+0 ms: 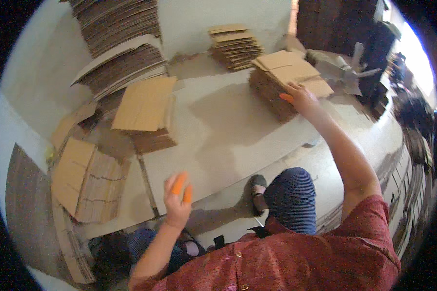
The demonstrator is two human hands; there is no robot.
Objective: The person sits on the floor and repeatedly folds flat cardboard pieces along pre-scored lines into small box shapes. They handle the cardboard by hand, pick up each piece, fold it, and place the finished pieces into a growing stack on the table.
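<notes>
My right hand (303,101) reaches to a stack of flat brown cardboard sheets (275,94) on the far right of the table. Its fingers close on the near edge of the top cardboard sheet (289,67), and an orange cover shows on one digit. My left hand (178,200) hovers over the table's near edge, fingers loosely bent and apart, with nothing visible in it. Two of its digits wear orange covers. Left of the middle stands another cardboard stack (145,104), its top sheet jutting toward me.
The pale table (218,145) also bears a smaller cardboard stack (235,46) at the back and a leaning bundle (90,182) at the left. Taller cardboard piles (116,24) rise at the back left. A grey fan-like object (349,70) stands beyond the right stack.
</notes>
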